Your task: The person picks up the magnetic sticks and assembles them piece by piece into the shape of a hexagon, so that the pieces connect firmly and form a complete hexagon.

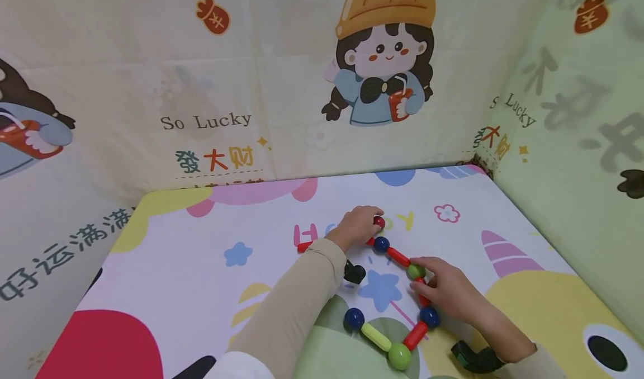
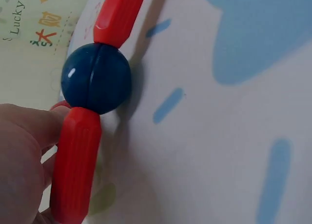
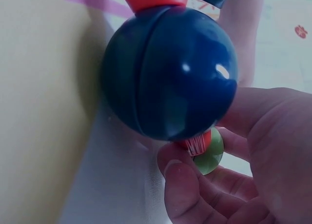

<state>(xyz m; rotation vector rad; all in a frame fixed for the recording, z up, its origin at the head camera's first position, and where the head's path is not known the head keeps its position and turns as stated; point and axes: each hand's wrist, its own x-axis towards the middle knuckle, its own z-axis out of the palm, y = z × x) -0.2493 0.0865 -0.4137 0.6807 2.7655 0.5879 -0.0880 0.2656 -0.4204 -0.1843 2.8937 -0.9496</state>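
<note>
A chain of magnetic sticks and balls curves across the mat. At its far end my left hand (image 1: 358, 225) holds a red ball (image 1: 379, 222) in its fingertips, beside a red stick (image 2: 75, 165) joined to a dark blue ball (image 1: 381, 245). My right hand (image 1: 448, 287) pinches around a green ball (image 1: 416, 271), its thumb close to the red stick (image 1: 424, 294) below. That stick leads to another blue ball (image 3: 168, 72). Nearer me, a red stick (image 1: 415, 336), a light green ball (image 1: 399, 356), a yellow-green stick (image 1: 376, 337) and a blue ball (image 1: 354, 319) continue the chain.
One red stick (image 1: 304, 247) shows left of my left forearm, partly hidden by the sleeve. Black wrist devices (image 1: 475, 358) sit at both wrists. The printed mat (image 1: 191, 278) meets cloth-covered walls (image 1: 282, 88) at the back and sides.
</note>
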